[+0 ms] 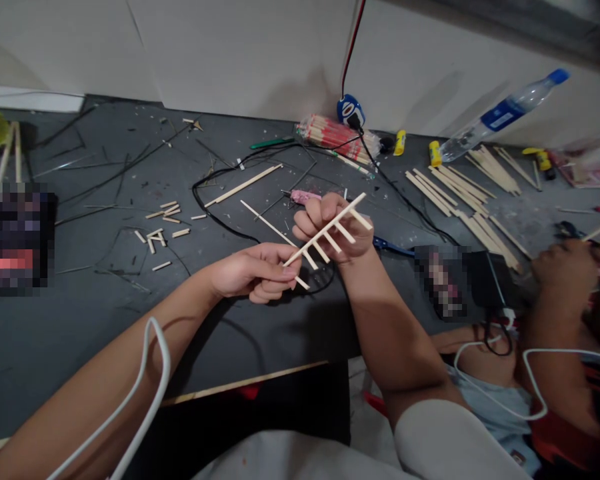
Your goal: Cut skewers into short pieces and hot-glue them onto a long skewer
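Above the table, both my hands hold a comb-shaped piece of wooden sticks [325, 230]. It has one long stick with several short sticks jutting from one side, tilted up to the right. My left hand [257, 270] pinches its lower end between thumb and fingers. My right hand [334, 207] is behind the upper part, fingers curled against it; their exact hold is partly hidden. Just beyond my hands lie a thin stick [263, 217], a pink-handled tool [305, 196] and a longer stick [245, 185]. Several short cut sticks [170, 212] are scattered to the left.
Black cable [196, 193] crosses the tabletop. At the back are a pack of sticks [325, 133] and a plastic bottle [500, 120]. Bundled flat sticks [460, 187] and a black adapter [487, 277] lie right, near another person's hand [565, 273]. A white cord [153, 373] hangs over my left forearm.
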Tool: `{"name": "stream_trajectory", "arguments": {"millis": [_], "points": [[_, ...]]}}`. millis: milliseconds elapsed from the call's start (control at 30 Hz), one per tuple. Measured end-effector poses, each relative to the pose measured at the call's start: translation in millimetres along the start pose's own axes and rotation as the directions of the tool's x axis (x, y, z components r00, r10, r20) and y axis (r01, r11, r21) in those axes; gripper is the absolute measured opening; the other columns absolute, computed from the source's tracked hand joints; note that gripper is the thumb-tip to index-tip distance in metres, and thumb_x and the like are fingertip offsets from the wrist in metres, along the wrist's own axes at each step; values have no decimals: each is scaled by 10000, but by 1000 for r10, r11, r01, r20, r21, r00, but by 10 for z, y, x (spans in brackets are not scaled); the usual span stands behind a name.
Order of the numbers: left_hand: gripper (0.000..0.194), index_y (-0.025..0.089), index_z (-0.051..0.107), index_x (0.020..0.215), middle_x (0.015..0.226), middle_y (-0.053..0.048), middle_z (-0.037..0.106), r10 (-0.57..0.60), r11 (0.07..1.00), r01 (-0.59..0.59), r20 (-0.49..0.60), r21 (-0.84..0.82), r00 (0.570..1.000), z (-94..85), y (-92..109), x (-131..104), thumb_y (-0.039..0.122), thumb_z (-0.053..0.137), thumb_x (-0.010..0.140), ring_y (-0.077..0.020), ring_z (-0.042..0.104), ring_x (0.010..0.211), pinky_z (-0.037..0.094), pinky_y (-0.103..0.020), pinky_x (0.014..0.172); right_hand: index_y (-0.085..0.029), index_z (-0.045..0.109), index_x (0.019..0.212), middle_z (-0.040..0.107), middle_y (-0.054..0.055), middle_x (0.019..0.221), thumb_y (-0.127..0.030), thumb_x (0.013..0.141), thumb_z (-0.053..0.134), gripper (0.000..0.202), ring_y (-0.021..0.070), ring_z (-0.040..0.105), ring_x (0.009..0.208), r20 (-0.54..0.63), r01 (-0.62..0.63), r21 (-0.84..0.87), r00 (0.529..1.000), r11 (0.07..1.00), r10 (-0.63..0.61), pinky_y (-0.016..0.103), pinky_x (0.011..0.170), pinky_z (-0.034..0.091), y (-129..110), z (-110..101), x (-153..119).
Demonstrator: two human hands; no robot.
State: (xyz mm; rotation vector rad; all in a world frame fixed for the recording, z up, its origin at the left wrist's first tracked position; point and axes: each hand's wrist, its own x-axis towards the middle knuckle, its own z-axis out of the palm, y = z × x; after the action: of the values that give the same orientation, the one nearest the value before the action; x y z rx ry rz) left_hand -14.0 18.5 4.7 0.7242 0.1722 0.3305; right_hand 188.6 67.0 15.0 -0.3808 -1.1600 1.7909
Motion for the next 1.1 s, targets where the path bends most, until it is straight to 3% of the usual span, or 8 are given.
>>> {"name": "stream_trajectory", "arguments": {"millis": [300,567,767,1100], "points": [[204,192,527,867,569,108,291,4,1000,-4,-30,2,1000,8,13,-2,293,676,964,-34,153,426,143,-156,377,-226,633,743,372,-60,626,-435,867,763,276,107,283,526,-15,20,50,1000,999,-19,259,479,314,-31,9,9],[219,206,520,843,560,110,211,-8,1000,8,-37,-4,999,-26,5,-11,320,653,975,-42,130,429,128,-163,392,-248,660,787,346,-86,615,-481,769,865,310,85,269,494,-4,65,32,998,997,-65,251,458,300,-22,40,7],[221,211,511,832,552,109,209,-7,1000,7,-28,-13,1000,-15,19,-5,314,646,973,-44,127,420,121,-164,386,-237,578,660,362,-74,614,-484,752,898,414,98,257,521,-143,22,-21,989,1000,-25,253,459,295,-14,37,4],[217,213,503,833,557,106,214,-1,1000,0,-29,-19,1000,-3,8,-12,301,644,973,-45,135,420,132,-164,390,-249,592,800,318,-94,603,-480,771,890,378,93,254,510,-172,-70,-28,983,997,65,231,452,287,-22,15,51]]}}
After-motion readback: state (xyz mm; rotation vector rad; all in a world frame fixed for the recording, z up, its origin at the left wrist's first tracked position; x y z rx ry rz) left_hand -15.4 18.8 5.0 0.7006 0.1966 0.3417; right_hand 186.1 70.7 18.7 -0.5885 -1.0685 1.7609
